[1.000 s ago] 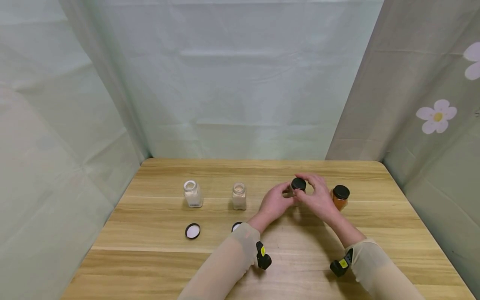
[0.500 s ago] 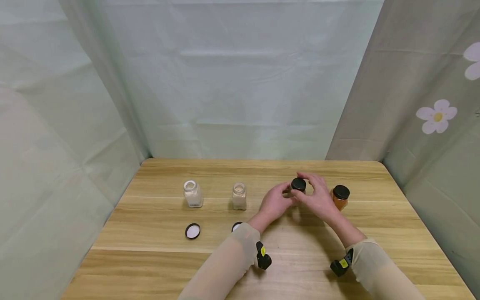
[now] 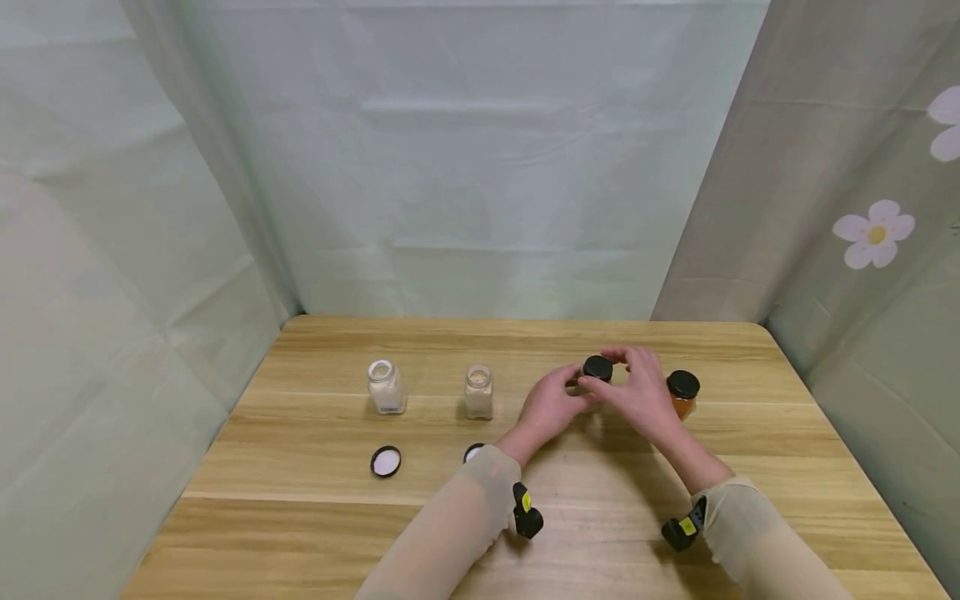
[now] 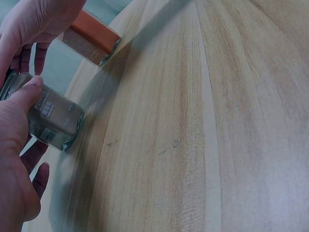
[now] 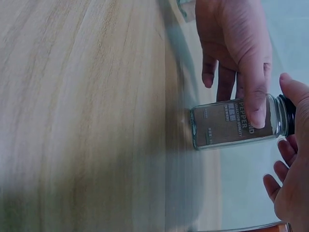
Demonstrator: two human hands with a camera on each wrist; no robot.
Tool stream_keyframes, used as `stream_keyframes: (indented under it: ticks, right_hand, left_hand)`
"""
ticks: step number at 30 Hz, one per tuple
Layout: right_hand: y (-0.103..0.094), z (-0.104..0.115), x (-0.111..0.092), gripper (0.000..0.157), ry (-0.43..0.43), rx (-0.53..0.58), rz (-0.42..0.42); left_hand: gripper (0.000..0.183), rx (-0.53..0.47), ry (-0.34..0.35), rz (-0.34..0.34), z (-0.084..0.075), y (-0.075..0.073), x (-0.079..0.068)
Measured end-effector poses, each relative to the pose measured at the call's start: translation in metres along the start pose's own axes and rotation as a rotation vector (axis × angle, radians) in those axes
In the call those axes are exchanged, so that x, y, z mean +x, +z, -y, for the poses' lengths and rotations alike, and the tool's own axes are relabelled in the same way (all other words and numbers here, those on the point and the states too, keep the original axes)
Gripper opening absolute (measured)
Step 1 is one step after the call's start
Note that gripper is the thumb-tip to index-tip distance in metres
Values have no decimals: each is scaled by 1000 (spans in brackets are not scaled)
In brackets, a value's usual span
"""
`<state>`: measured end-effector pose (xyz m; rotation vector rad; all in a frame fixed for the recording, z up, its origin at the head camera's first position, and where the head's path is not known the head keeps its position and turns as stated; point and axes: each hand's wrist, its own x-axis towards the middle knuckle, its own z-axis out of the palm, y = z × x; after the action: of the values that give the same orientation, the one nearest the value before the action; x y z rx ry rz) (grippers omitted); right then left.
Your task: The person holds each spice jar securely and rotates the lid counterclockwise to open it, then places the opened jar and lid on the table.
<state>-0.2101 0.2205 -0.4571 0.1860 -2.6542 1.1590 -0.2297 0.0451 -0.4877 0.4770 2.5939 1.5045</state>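
Right of the middle and nearer the far edge of the counter (image 3: 300, 542), a clear glass pepper jar (image 5: 217, 126) stands upright, greyish-brown powder behind its printed label; whether its base touches the wood is hard to tell. The left hand (image 3: 551, 406) grips its body, thumb pressed on the label, while the right hand (image 3: 637, 396) pinches its black lid (image 3: 597, 368) between thumb and fingers.

Toward the counter's right edge, just past the right hand, is an orange-filled jar (image 4: 91, 36), its black cap (image 3: 683, 384) on. Toward the left edge are two uncapped jars: a white-powder jar (image 3: 387, 393) and, nearer the middle, a beige-powder jar (image 3: 478, 402). On the near side of each lies a lid, white lining up: the left lid (image 3: 386, 462) in full view, the second lid (image 3: 472, 452) partly covered by the left sleeve (image 3: 450, 525).

Pale grey-green cloth (image 3: 480, 167) hangs behind the wood-grain counter's far edge; a white flower (image 3: 874, 234) with a yellow centre decorates the right side.
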Motion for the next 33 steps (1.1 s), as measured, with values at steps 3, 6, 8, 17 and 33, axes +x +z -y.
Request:
stream_keyframes:
  ticks: [3,6,8,17,33]
  right_hand:
    - [0,1,1,69,16,-22,-2]
    - [-1,3,2,68,18,-25,1]
    - [-1,4,1,67,22,-24,-1]
    - [-1,3,2,59,-3,-11,-8]
    - [0,4,-1,49,-90,-25,23]
  left_hand:
    - [48,-3,-11,4,-1,0,0]
    - [48,5,-14,1,-1,0,1]
    - [49,14,-16,-1,-1,0,1]
    - [51,14,-2,-1,0,0,2]
    - [54,39,11,-3,3,2,3]
